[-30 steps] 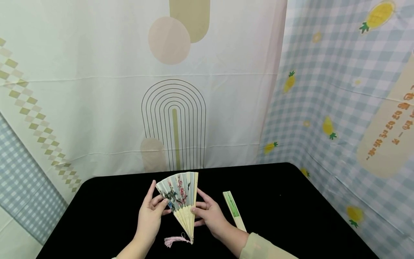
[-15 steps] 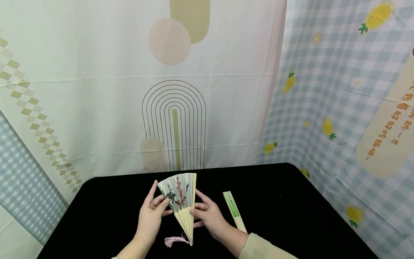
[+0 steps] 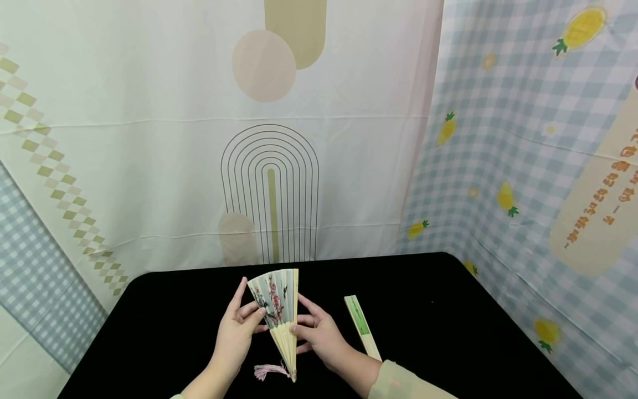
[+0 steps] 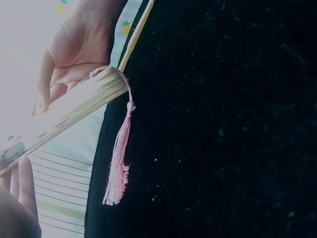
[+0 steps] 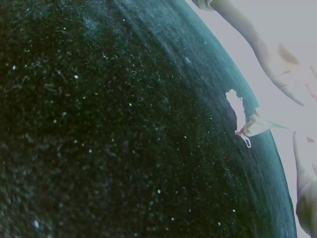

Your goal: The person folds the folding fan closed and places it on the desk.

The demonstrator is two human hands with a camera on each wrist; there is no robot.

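our left hand (image 3: 238,332) and right hand (image 3: 319,333) pinch the half-folded fan (image 3: 279,310) upright; its pivot is glare-washed in the right wrist view.

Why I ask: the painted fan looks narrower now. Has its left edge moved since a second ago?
Yes. The painted fan's left edge swung right toward its right rib, judged against the closed fan lying on the table.
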